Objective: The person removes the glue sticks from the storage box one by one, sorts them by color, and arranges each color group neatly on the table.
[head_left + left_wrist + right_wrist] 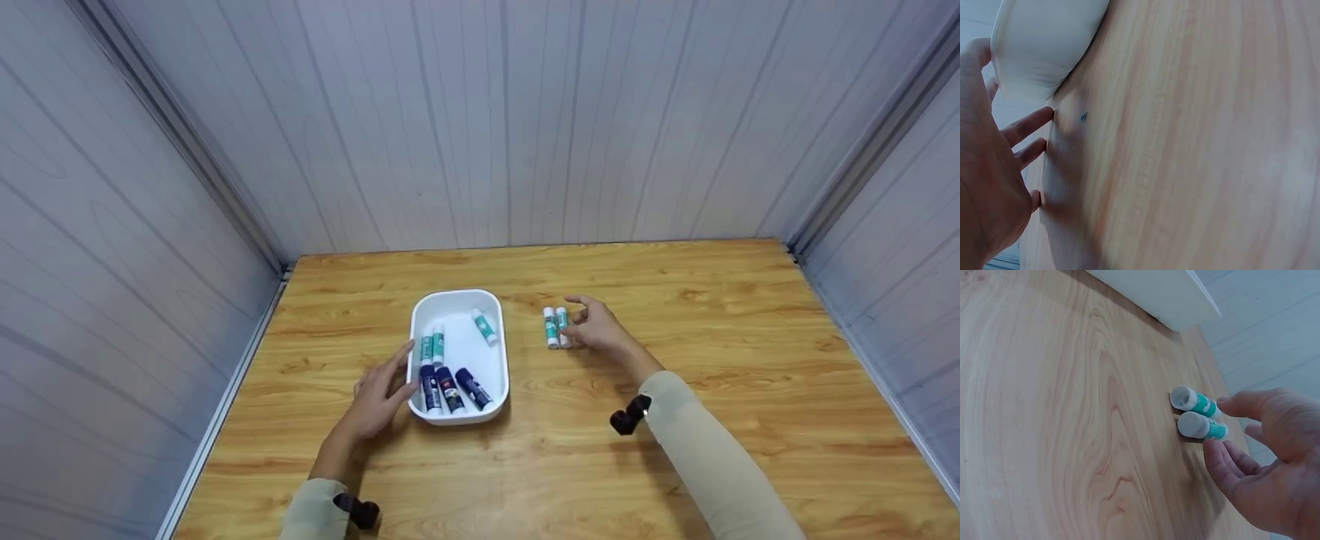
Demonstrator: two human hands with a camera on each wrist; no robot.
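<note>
Head view, from left: my left hand (375, 401) lies spread against the white tray's (459, 301) outer left wall. I count three green sticks (484, 326) and three dark tubes (450, 388) inside. Right of it, two green glue sticks (556, 327) lie side by side on the wooden table (712, 315), my right hand (596, 330) loosely spread at them; right wrist view shows fingertips (1230, 405) just reaching them, gripping nothing.

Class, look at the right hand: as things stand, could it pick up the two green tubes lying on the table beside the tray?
Probably yes. The right hand is open right beside the two green tubes, fingertips almost on them, and nothing lies between; the tray sits apart.
</note>
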